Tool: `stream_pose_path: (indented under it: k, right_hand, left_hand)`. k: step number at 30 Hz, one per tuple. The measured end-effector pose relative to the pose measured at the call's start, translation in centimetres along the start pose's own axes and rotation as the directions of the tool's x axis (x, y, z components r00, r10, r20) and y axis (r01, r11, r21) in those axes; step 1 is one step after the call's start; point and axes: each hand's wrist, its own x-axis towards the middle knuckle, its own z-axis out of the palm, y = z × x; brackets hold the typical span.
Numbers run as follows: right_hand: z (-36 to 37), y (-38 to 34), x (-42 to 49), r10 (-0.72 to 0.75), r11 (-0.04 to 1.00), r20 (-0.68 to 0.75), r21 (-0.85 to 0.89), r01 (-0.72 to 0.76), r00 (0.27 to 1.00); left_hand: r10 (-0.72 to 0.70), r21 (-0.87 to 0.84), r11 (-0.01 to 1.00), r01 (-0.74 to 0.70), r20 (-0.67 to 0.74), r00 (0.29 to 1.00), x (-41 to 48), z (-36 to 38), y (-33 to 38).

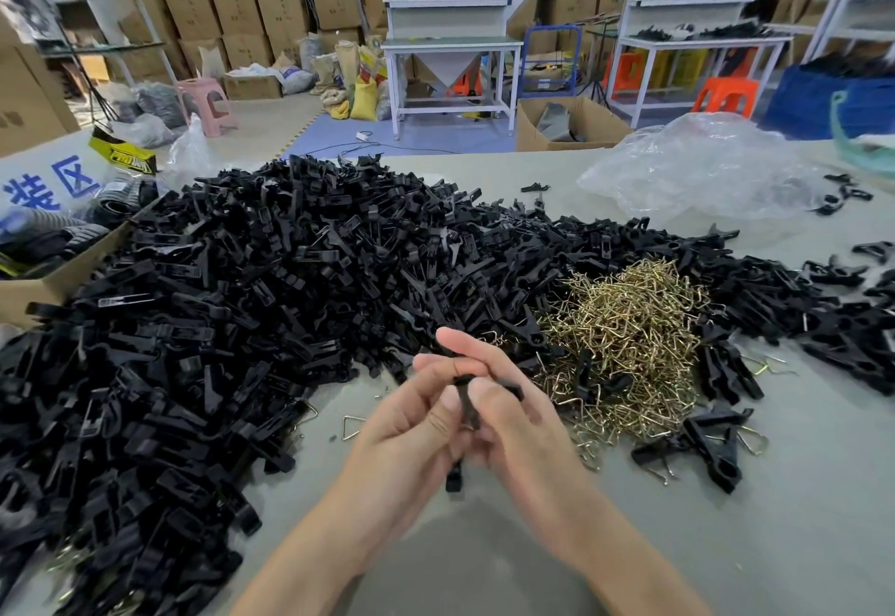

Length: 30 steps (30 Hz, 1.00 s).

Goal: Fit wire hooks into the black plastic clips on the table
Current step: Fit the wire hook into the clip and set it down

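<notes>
A black plastic clip [466, 409] is held upright between both hands over the grey table [484, 567]. My left hand [411, 426] grips it from the left with curled fingers. My right hand [513, 422] pinches it from the right, fingers reaching over its top. The clip's lower end sticks out below the palms. A large heap of black clips [218, 300] covers the table's left and middle. A pile of brass wire hooks [629, 349] lies just right of my hands. I cannot tell whether a hook sits in the held clip.
A few assembled clips [707, 446] lie at the right, below the hook pile. A single loose hook [349, 426] lies left of my hands. A cardboard box [63, 276] stands at the left edge, a crumpled clear plastic bag [702, 175] at the back right.
</notes>
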Motion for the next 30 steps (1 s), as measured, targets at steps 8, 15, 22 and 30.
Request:
stream_pose_path:
  k: [8,15,22,30]
  right_hand:
    - [0.5,0.0,-0.6,-0.131,0.988,-0.138,-0.094,0.119,0.982]
    - [0.7,0.1,-0.2,-0.106,0.992,-0.135,-0.09,0.094,0.985]
    - [0.4,0.8,0.3,-0.043,0.997,-0.176,0.051,0.053,0.983]
    - [0.1,1.0,0.6,0.029,0.989,-0.192,0.146,-0.001,0.981]
  left_hand:
    - [-0.125,-0.303,0.946,0.117,-0.004,0.992,-0.6,1.9,-1.1]
    - [-0.204,-0.42,0.897,0.139,-0.113,0.972,-0.3,1.7,-1.6]
    - [-0.167,-0.381,0.915,0.132,-0.06,0.984,0.0,1.4,-1.9]
    - [-0.163,-0.325,0.936,0.138,-0.053,0.985,0.4,1.1,-1.9]
